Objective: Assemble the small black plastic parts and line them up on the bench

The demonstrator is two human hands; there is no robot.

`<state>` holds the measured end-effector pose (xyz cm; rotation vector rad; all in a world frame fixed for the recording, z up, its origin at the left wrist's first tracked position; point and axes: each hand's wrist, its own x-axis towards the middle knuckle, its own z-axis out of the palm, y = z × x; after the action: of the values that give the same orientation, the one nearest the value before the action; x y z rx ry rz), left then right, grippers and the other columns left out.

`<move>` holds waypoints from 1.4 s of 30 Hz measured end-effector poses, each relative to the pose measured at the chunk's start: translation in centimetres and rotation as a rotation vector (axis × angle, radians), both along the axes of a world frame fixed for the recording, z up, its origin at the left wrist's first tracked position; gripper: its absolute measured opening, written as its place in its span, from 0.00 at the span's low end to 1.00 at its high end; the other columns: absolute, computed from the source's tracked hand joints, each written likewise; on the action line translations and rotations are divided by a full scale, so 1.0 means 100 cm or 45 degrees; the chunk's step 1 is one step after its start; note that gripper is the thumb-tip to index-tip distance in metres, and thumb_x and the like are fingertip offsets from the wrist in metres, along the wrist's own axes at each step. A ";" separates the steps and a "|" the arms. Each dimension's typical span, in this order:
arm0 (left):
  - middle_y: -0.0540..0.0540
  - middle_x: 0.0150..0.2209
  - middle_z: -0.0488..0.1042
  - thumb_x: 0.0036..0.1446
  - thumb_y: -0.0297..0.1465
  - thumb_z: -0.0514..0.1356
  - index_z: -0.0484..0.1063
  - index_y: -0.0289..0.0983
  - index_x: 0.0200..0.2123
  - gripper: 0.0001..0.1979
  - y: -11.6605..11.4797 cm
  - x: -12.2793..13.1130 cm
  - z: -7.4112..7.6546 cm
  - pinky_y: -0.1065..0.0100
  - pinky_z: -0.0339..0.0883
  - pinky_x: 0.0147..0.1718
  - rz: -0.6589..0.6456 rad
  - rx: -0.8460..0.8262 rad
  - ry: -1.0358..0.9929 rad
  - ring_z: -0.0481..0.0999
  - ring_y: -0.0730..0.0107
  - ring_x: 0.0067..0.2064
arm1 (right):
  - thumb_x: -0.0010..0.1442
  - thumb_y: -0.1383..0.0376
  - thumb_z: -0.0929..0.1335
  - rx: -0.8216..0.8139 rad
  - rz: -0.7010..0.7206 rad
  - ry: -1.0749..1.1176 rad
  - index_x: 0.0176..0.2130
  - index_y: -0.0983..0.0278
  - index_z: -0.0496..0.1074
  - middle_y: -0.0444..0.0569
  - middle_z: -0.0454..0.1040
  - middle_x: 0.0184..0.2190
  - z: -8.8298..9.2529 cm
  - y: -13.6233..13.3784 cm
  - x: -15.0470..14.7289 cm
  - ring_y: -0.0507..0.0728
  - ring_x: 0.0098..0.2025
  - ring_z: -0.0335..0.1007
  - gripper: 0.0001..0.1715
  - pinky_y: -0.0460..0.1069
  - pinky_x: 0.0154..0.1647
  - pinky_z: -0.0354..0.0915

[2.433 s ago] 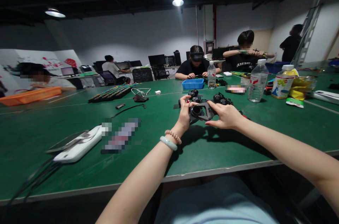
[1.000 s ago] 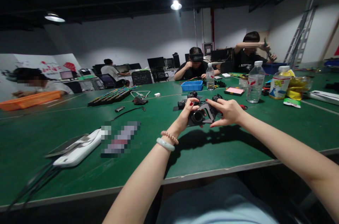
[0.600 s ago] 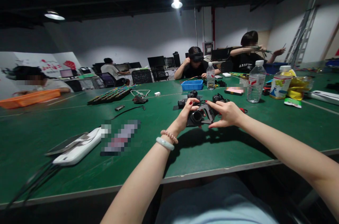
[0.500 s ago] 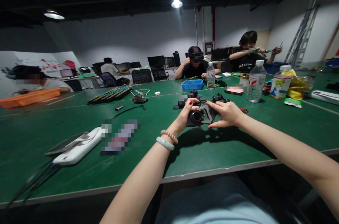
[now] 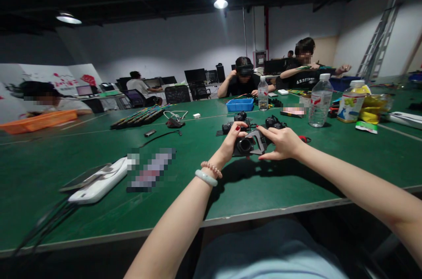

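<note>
Just above the green table [image 5: 184, 182], my left hand [image 5: 230, 141] grips a black device [image 5: 244, 146] with a round dark opening. My right hand [image 5: 282, 142] has its thumb and fingers around a grey, C-shaped metal piece [image 5: 260, 141], which meets the right side of the black device. Part of the device is hidden behind my fingers. More black parts [image 5: 242, 117] lie on the table just beyond my hands, and another black part [image 5: 273, 122] is behind my right hand.
A white power strip [image 5: 102, 182] with cables and a blurred phone-like item [image 5: 152, 171] lie at the left. Bottles [image 5: 320, 103], a yellow packet [image 5: 372, 109] and a blue tray [image 5: 240, 104] stand farther back. Several people sit around, one beside an orange tray [image 5: 39, 121].
My hands and the held pieces have hardly moved. The person at the back right has turned and lowered the raised hand. The view has shifted very slightly.
</note>
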<state>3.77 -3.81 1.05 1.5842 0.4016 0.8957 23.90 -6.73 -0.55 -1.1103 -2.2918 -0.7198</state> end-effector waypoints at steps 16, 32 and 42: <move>0.52 0.24 0.66 0.53 0.42 0.46 0.55 0.40 0.41 0.15 0.001 0.000 -0.001 0.72 0.67 0.15 0.016 -0.035 -0.088 0.71 0.71 0.24 | 0.43 0.39 0.57 -0.027 -0.011 0.066 0.55 0.73 0.51 0.56 0.69 0.32 -0.004 -0.003 -0.006 0.56 0.29 0.66 0.52 0.46 0.25 0.55; 0.52 0.25 0.66 0.52 0.40 0.48 0.58 0.38 0.38 0.13 0.000 0.002 0.003 0.75 0.64 0.19 0.119 -0.009 -0.169 0.68 0.77 0.22 | 0.43 0.40 0.58 -0.041 -0.035 0.119 0.55 0.72 0.51 0.56 0.69 0.33 -0.002 -0.007 -0.008 0.56 0.29 0.67 0.52 0.46 0.27 0.57; 0.51 0.27 0.67 0.52 0.41 0.47 0.57 0.38 0.38 0.14 0.000 0.002 0.004 0.72 0.65 0.18 0.141 0.051 -0.137 0.69 0.75 0.22 | 0.44 0.40 0.57 -0.037 -0.056 0.137 0.55 0.73 0.51 0.56 0.69 0.33 -0.003 -0.007 -0.011 0.56 0.29 0.66 0.52 0.46 0.26 0.56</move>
<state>3.95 -3.85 1.42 1.5543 0.3999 1.0747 22.84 -7.45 -0.85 -1.1867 -2.2003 -0.6289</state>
